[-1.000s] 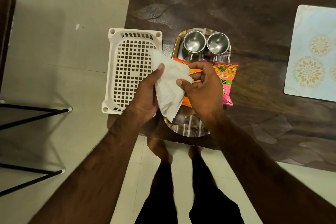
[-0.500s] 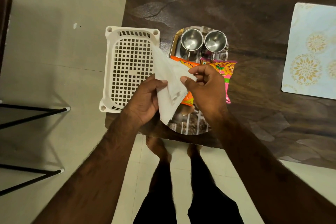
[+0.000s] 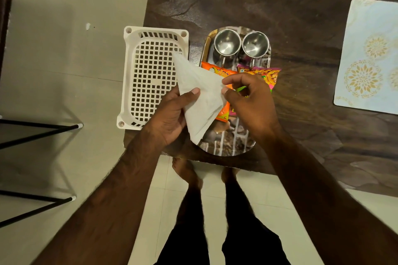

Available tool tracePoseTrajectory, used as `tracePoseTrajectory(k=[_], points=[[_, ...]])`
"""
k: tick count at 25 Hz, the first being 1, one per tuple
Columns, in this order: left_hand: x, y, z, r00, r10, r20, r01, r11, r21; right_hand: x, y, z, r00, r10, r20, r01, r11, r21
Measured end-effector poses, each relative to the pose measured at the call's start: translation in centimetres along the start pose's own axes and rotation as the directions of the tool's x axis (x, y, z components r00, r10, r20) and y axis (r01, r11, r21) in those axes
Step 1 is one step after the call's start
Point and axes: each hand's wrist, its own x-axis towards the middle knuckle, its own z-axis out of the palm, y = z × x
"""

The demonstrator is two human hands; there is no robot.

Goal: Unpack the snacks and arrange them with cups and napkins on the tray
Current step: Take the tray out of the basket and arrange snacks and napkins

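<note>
A white napkin (image 3: 201, 97), folded into a triangle, hangs above the near left part of the oval patterned tray (image 3: 228, 145). My left hand (image 3: 170, 118) grips its left side with the thumb on top. My right hand (image 3: 252, 103) pinches its right corner. Two steel cups (image 3: 227, 44) (image 3: 255, 46) stand side by side at the tray's far end. An orange snack packet (image 3: 217, 71) and a pink snack packet (image 3: 270, 76) lie across the tray's middle, partly hidden by the napkin and my right hand.
A white perforated plastic basket (image 3: 150, 77) sits left of the tray at the dark table's left edge, with nothing visible in it. A pale floral placemat (image 3: 370, 58) lies at the far right. Black chair legs (image 3: 41, 131) stand on the floor to the left.
The napkin has been folded from a loose sheet into a flatter triangle. My right hand shifted to pinch its right corner and my left thumb now presses on its face.
</note>
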Motion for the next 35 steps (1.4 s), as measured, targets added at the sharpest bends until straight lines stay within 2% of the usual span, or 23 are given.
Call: tracePoseTrajectory(k=[2, 7, 10, 13, 15, 19, 20, 22, 23, 24, 26, 29, 32, 35], points=[[-0.1, -0.2, 0.1, 0.999, 0.007, 0.033, -0.006, 1.000, -0.021, -0.1, -0.4, 0.2, 0.997, -0.009, 0.081, 0.008, 1.000, 0.018], [-0.3, -0.2, 0.9, 0.997, 0.004, 0.073, -0.004, 1.000, 0.006, -0.6, -1.0, 1.7, 0.969, 0.091, 0.228, -0.090, 0.996, -0.018], [-0.1, -0.1, 1.1, 0.999, -0.001, 0.043, -0.001, 0.999, 0.052, -0.6, -1.1, 2.1, 0.968, 0.096, 0.231, -0.087, 0.995, -0.047], [-0.2, -0.1, 0.6, 0.999, -0.002, 0.042, -0.001, 0.998, 0.066, -0.1, -0.9, 2.0, 0.967, 0.152, 0.203, -0.156, 0.988, 0.002], [-0.2, -0.1, 0.4, 0.999, 0.002, 0.034, -0.004, 0.997, 0.075, -0.1, -0.7, 1.7, 0.966, 0.186, 0.179, -0.181, 0.982, -0.045], [-0.2, 0.0, 0.2, 1.000, 0.018, -0.007, -0.017, 0.994, 0.104, -0.1, -0.4, 0.9, 0.992, 0.093, 0.084, -0.073, 0.974, -0.215], [-0.2, 0.1, 0.2, 1.000, 0.019, -0.013, -0.018, 0.996, 0.086, 0.2, -0.6, 0.6, 0.990, 0.102, 0.102, -0.084, 0.983, -0.164], [-0.3, 0.4, 0.2, 1.000, 0.021, -0.008, -0.021, 1.000, 0.011, 0.8, -1.1, 0.0, 0.950, 0.235, 0.206, -0.264, 0.957, 0.125], [-0.3, 0.5, 0.3, 1.000, 0.026, -0.005, -0.026, 0.999, -0.028, 1.1, -1.1, -0.2, 0.904, 0.309, 0.294, -0.389, 0.881, 0.270], [-0.4, 0.5, 0.3, 0.999, 0.032, -0.004, -0.032, 0.998, -0.054, 1.4, -0.8, -0.2, 0.874, 0.332, 0.355, -0.454, 0.818, 0.352], [-0.4, 0.4, 0.4, 0.999, 0.034, -0.011, -0.035, 0.998, -0.049, 1.2, -0.3, -0.2, 0.893, 0.291, 0.342, -0.417, 0.822, 0.388], [-0.5, 0.2, 0.8, 0.999, 0.039, -0.022, -0.039, 0.999, 0.013, 1.0, 0.3, 0.3, 0.947, 0.255, 0.198, -0.313, 0.876, 0.367], [-0.4, -0.1, 1.2, 0.998, 0.066, -0.006, -0.065, 0.995, 0.074, 0.9, 0.4, 0.5, 0.961, 0.243, 0.135, -0.277, 0.884, 0.377], [-0.3, -0.5, 1.2, 0.998, 0.059, 0.011, -0.059, 0.995, 0.086, 0.5, 0.4, 0.4, 0.961, 0.245, 0.130, -0.276, 0.888, 0.368]])
